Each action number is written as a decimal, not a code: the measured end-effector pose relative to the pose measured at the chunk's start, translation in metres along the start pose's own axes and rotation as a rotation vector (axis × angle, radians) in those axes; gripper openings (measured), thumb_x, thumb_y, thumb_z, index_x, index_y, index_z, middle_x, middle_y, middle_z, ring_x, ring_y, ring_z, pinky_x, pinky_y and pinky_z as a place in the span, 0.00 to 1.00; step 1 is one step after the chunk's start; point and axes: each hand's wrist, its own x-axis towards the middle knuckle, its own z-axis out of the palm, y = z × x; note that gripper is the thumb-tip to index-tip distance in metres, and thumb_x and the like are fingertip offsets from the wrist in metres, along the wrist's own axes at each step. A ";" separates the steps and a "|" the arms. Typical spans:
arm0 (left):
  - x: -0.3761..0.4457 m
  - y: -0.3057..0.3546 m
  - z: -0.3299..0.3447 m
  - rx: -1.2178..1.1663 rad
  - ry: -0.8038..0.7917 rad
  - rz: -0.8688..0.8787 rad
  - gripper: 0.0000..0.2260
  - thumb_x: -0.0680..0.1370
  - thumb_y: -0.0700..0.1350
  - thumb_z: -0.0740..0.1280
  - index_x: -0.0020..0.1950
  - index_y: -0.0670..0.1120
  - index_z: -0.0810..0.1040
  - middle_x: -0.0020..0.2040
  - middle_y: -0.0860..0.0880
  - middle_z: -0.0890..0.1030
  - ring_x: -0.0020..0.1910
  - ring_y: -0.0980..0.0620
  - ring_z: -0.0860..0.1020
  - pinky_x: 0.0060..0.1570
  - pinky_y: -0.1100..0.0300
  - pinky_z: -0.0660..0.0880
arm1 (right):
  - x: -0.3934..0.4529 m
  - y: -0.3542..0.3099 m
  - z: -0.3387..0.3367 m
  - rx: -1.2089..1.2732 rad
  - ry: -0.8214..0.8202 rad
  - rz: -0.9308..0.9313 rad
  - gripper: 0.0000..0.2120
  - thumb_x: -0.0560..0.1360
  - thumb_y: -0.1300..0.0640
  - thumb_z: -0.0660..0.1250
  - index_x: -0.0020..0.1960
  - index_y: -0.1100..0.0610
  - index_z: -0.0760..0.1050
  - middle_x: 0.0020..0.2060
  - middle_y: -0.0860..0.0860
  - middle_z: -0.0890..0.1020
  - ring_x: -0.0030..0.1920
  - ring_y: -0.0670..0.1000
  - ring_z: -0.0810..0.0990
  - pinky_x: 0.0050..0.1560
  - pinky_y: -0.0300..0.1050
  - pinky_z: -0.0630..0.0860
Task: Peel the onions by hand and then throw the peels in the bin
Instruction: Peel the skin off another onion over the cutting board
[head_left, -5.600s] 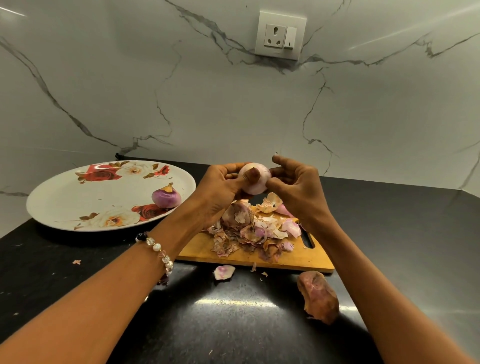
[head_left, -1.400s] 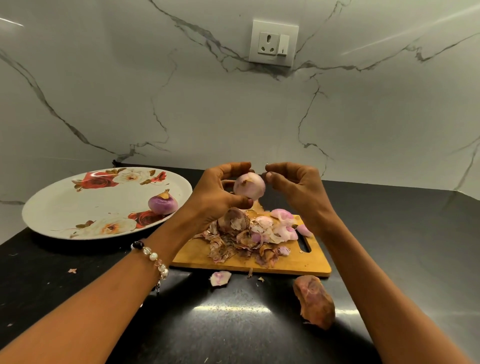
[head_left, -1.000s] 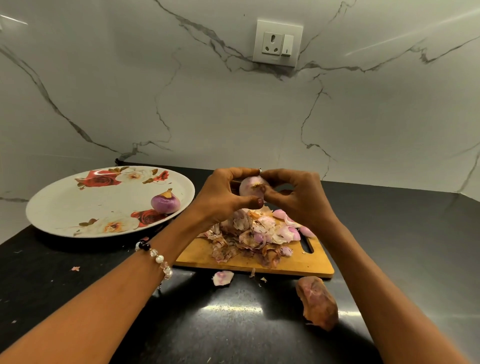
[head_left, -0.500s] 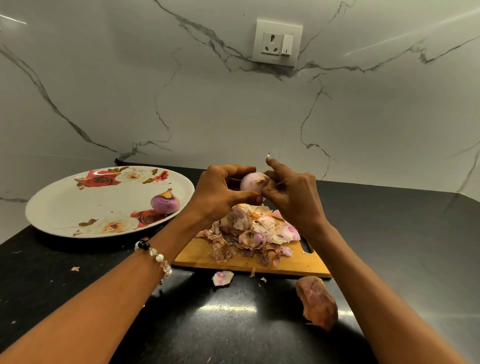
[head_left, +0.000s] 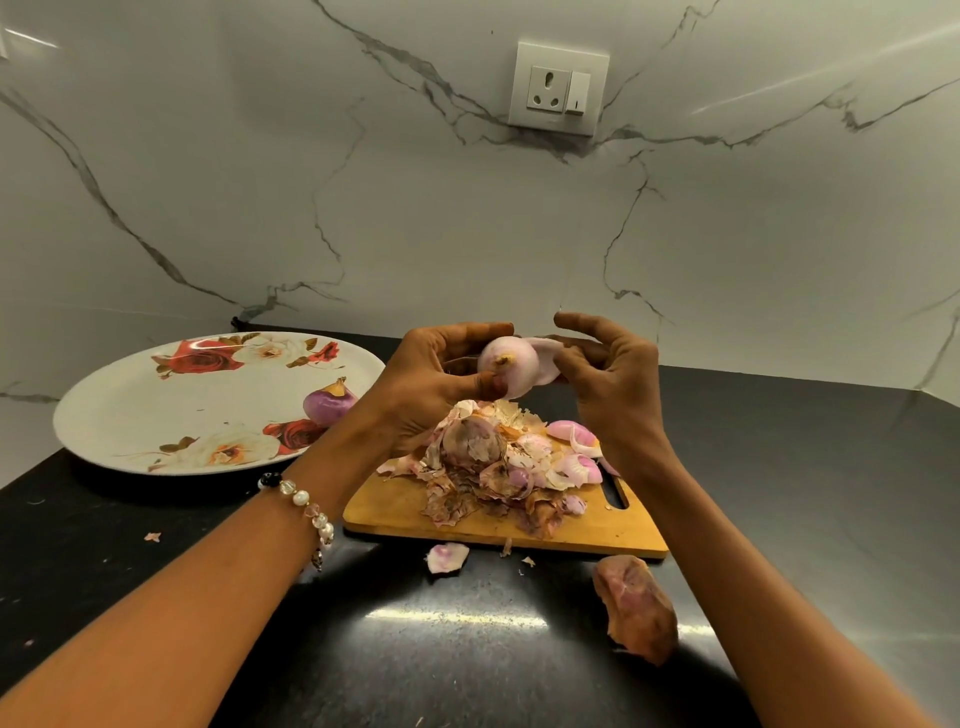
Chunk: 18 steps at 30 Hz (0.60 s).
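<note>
while my left hand (head_left: 431, 384) curls round the pale onion (head_left: 506, 366), thumb pressed on its front, my right hand (head_left: 605, 379) pinches a loose peel flap (head_left: 545, 361) at the onion's three o'clock. peel pile (head_left: 498, 467) lies on the wooden board (head_left: 395, 506) at six o'clock; floral plate (head_left: 156, 405) with another onion (head_left: 330, 402) sits at nine.

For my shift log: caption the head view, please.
Left hand holds an onion above the peel-strewn board while the right hand pulls off a layer.

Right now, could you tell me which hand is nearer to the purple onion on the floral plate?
Left. The left hand is just right of the purple onion; the right hand is farther right.
</note>
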 end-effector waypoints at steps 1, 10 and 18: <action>0.000 -0.001 -0.001 -0.016 -0.012 -0.002 0.23 0.67 0.37 0.73 0.60 0.48 0.77 0.56 0.51 0.81 0.56 0.52 0.80 0.48 0.58 0.80 | 0.000 0.000 0.000 0.010 -0.009 0.004 0.16 0.76 0.67 0.67 0.63 0.65 0.74 0.50 0.60 0.84 0.50 0.52 0.84 0.52 0.45 0.82; 0.003 -0.006 -0.004 -0.103 -0.009 0.015 0.20 0.68 0.40 0.69 0.60 0.49 0.77 0.62 0.49 0.78 0.62 0.48 0.77 0.57 0.51 0.78 | -0.001 -0.003 -0.002 0.193 -0.048 0.106 0.10 0.78 0.69 0.62 0.49 0.61 0.81 0.50 0.58 0.84 0.47 0.56 0.84 0.45 0.42 0.82; 0.005 -0.006 -0.001 -0.003 0.035 -0.056 0.18 0.77 0.32 0.63 0.61 0.50 0.76 0.64 0.47 0.76 0.63 0.44 0.75 0.59 0.44 0.76 | -0.002 0.002 0.002 0.091 -0.072 0.009 0.10 0.71 0.67 0.74 0.50 0.57 0.79 0.46 0.51 0.84 0.45 0.48 0.84 0.47 0.38 0.80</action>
